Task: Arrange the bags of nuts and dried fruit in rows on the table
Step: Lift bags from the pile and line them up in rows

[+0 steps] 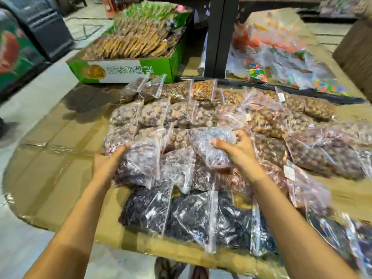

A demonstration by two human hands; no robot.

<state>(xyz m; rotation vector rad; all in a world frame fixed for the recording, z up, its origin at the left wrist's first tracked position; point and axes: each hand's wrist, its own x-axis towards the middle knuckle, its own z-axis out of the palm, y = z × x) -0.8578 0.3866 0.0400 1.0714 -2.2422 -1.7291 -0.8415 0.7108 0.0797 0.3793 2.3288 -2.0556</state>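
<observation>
Several clear zip bags of nuts and dried fruit lie in rows on a cardboard-covered table (60,168). Light brown nuts fill the far rows (203,89), pinkish-grey pieces the middle rows (153,113), and dark dried fruit the near row (191,218). My left hand (109,160) grips the left edge of a bag of purplish-grey dried fruit (141,160) that lies on the middle-left of the pile. My right hand (235,148) holds a second, similar bag (211,148), lifted slightly above the centre rows. A loose heap of brown nut bags (322,154) lies to the right.
A green and white carton (128,71) full of packaged biscuits stands at the table's far left. A dark post (219,37) rises behind the rows. Bags of colourful sweets (281,63) lie beyond it at the far right. The table's near edge (171,252) is close to me.
</observation>
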